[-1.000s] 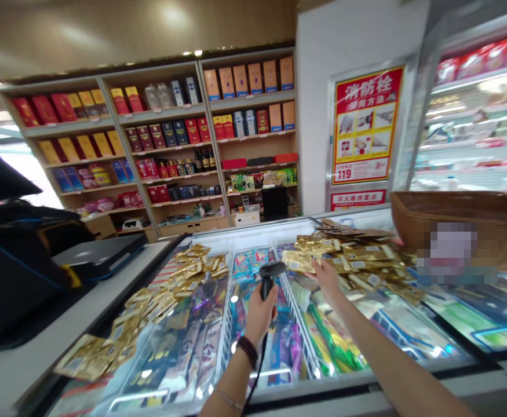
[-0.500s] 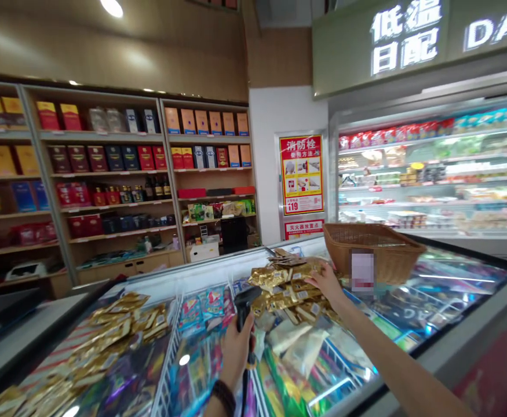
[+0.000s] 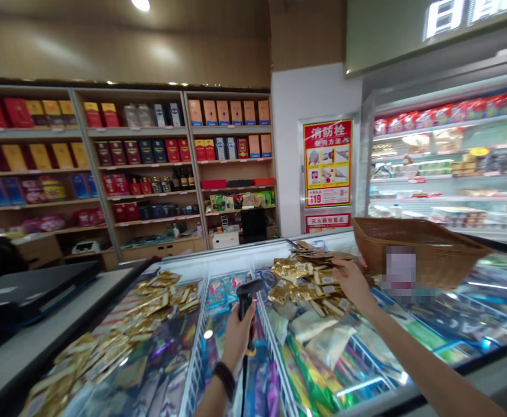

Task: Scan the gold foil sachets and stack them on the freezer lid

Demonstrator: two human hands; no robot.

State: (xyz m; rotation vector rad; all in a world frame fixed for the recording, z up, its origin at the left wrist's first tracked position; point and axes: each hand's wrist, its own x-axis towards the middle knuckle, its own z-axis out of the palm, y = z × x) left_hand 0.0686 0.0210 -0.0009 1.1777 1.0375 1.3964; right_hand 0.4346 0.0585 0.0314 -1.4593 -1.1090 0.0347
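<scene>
Head: right hand [image 3: 352, 280] (now) nearer basket [image 3: 447, 265].

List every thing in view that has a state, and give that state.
Left hand: closed around scanner
Scanner: held roughly upright
Right hand: at right gold packets, grip unclear
Right gold packets: heaped
Left gold packets: spread out, overlapping
Woven basket: upright
Ceiling light: lit
Overhead sign: lit
Refrigerated shelves: lit, stocked

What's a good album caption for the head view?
Left hand holding a black scanner, right hand at a pile of gold packets beside a wicker basket.
</scene>
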